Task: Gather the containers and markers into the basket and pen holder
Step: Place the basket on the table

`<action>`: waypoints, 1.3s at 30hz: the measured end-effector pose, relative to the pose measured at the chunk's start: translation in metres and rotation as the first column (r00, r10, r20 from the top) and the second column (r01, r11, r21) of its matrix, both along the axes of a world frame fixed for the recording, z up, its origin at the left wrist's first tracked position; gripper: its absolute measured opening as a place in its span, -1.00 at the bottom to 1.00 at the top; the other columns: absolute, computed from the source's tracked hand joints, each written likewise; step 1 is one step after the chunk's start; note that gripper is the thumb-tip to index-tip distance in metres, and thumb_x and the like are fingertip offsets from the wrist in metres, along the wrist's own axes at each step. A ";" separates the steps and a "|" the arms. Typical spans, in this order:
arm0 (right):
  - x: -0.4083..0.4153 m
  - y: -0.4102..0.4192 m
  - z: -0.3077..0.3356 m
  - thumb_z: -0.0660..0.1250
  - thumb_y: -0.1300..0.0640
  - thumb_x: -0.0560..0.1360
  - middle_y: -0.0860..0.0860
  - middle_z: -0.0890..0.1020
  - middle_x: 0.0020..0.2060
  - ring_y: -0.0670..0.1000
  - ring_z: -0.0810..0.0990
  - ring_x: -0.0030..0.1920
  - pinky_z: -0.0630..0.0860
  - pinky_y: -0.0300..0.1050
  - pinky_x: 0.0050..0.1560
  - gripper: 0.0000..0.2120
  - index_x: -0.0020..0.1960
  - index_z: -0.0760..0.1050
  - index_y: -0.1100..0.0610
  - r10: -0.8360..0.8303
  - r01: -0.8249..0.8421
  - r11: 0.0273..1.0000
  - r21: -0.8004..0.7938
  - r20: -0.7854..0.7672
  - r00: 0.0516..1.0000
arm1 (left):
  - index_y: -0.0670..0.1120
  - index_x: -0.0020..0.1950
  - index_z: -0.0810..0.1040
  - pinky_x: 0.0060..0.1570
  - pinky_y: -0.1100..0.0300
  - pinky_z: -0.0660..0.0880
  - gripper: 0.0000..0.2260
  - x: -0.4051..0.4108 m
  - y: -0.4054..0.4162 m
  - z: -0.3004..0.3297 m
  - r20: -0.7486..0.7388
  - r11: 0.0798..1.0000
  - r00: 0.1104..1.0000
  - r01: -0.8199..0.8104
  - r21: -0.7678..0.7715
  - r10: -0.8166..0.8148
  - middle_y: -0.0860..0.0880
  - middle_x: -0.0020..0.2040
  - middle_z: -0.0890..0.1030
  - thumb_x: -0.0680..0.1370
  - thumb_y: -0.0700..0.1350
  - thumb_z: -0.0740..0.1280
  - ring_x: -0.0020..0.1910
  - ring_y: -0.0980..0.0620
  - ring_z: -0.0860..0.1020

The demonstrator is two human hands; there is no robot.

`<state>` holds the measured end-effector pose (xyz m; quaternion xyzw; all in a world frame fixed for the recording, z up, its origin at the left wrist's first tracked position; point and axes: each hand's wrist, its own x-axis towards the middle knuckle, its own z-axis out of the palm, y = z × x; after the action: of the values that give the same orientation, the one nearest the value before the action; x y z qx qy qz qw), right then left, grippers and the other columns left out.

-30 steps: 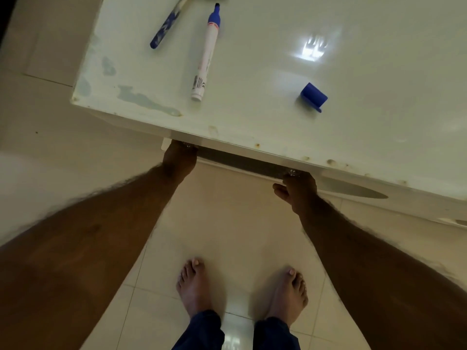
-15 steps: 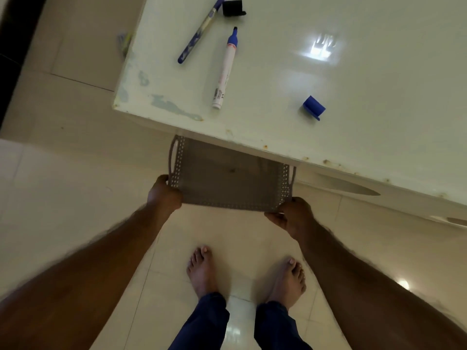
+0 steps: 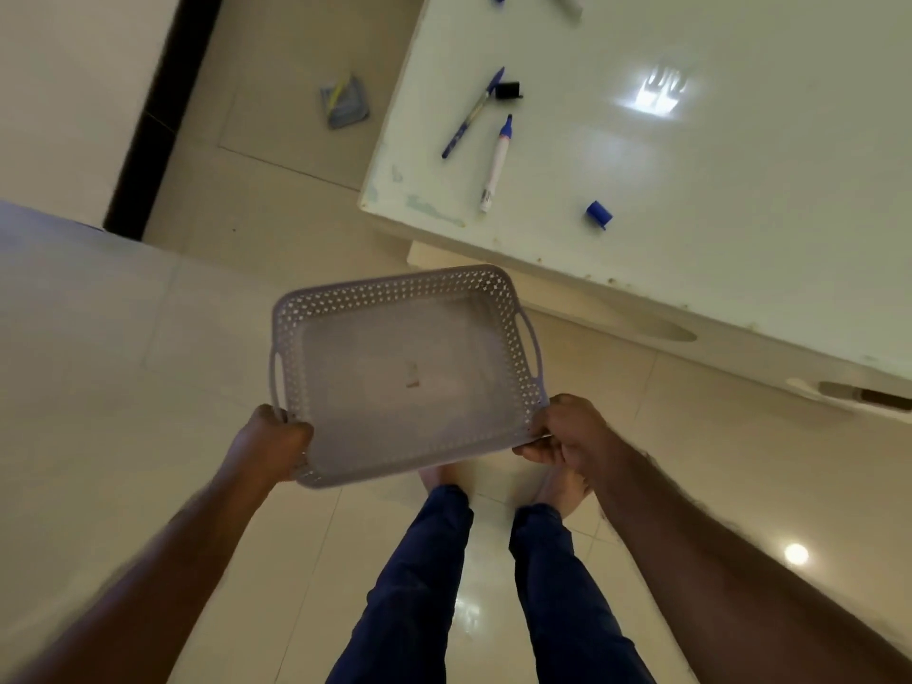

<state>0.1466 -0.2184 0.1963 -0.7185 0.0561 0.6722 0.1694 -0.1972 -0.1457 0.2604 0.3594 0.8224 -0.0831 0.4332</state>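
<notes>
Both hands are on the basket (image 3: 409, 372) right now — it's a pale grey plastic one with a perforated lattice wall and a slot handle on each short side. The left hand (image 3: 274, 449) is curled tight around the near left corner, and the right hand (image 3: 567, 431) is clamped on the near right corner, fingers wrapped under the rim. The basket is up in the air over the tiled floor (image 3: 148, 387), in front of the person's legs and clear of the worktop (image 3: 740, 239). Nothing in it except a small brownish mark on the bottom.

The markers are all on the white worktop, near its left corner. There's a white marker with a blue cap end (image 3: 497, 162) lying roughly lengthwise away from the edge, and just beside it a thin blue pen (image 3: 471, 113), angled, with its far end next to a small black cap (image 3: 508, 90). A loose blue cap (image 3: 599, 214) sits by itself to the right of the white marker, closer to the worktop's front edge. A couple more items poke in at the very top of the view — too cut off to tell what they are.

On the floor left of the worktop lies a small grey packet (image 3: 344, 103).
</notes>
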 end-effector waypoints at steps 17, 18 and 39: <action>0.111 0.061 0.200 0.29 0.34 0.45 0.24 0.68 -0.29 0.14 0.69 -0.34 0.61 -0.07 -0.34 -0.93 -0.08 0.51 0.29 -0.102 0.001 0.925 0.380 0.244 0.964 | -0.05 0.13 0.52 -0.27 0.05 0.57 -0.82 0.113 0.085 0.191 0.169 0.877 0.972 0.065 0.476 -0.164 -0.04 -0.10 0.60 0.54 -0.10 0.33 -0.17 -0.07 0.60; 0.126 0.066 0.203 0.29 0.33 0.46 0.23 0.68 -0.30 0.15 0.69 -0.33 0.61 -0.07 -0.33 -0.95 -0.09 0.51 0.28 -0.157 0.042 0.912 0.407 0.253 0.955 | -0.02 0.12 0.52 -0.23 0.00 0.60 -0.84 0.130 0.095 0.189 0.175 0.858 0.963 0.090 0.506 -0.205 -0.01 -0.09 0.61 0.54 -0.10 0.32 -0.17 -0.07 0.62; 0.329 0.074 0.131 0.27 0.40 0.47 0.26 0.67 -0.24 0.12 0.69 -0.29 0.67 -0.06 -0.31 -0.92 -0.09 0.54 0.35 -0.627 0.468 0.768 0.437 0.367 0.687 | -0.06 0.06 0.56 0.00 -0.09 0.63 -0.88 0.408 0.203 0.052 0.274 0.777 0.777 0.394 0.491 -0.567 -0.11 -0.07 0.67 0.54 -0.19 0.36 -0.19 -0.12 0.69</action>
<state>0.4751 -0.1447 0.3272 -0.7782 0.1200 0.3829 0.4831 0.2106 0.0573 0.3122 0.6527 0.5891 0.0564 0.4731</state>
